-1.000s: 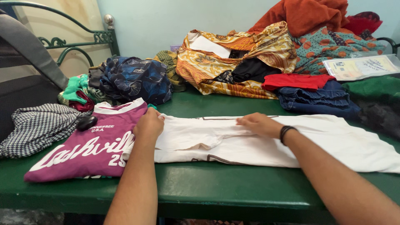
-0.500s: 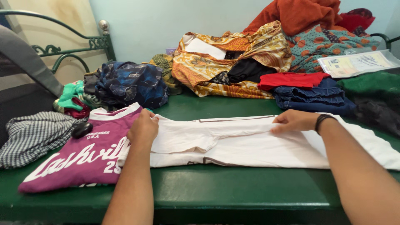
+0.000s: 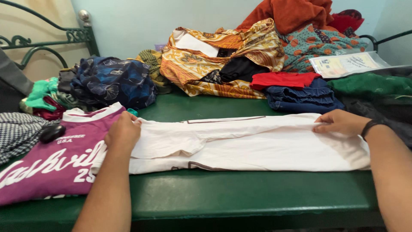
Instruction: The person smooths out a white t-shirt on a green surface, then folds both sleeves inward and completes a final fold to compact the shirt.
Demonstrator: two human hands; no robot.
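Both hands on white shirt, right hand slid further right, left hand unmoved

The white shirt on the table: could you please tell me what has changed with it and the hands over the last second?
The right hand slid rightwards along the white shirt, from near its middle to its right end, smoothing it flat. The left hand stayed pressed on the shirt's left end, beside the purple shirt. The clothes piles behind did not move.
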